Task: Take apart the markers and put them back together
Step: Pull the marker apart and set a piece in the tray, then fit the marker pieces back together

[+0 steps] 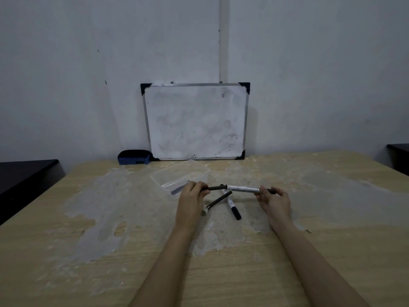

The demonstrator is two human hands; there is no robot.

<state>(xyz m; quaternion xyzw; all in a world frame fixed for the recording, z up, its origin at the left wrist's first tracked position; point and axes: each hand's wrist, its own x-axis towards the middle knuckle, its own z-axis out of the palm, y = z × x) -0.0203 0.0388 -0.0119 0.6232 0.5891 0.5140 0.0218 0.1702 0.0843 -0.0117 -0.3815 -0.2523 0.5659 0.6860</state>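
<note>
My left hand [193, 191] pinches one end of a dark ink core [215, 187] whose other end sits in the mouth of a white marker barrel [242, 188]. My right hand [274, 200] grips that barrel at its dark far end. Both are held level just above the table. Below them lie a second dark ink core [219, 200] with a small white end plug [204, 212] and a whole white marker with a black cap [232, 207]. One more marker [178, 189] lies inside the clear plastic box.
A clear plastic box [177, 173] stands behind my left hand. A whiteboard [195, 120] leans on the wall at the back of the worn wooden table [110, 240], with a blue eraser [134, 157] to its left. Dark furniture flanks both sides.
</note>
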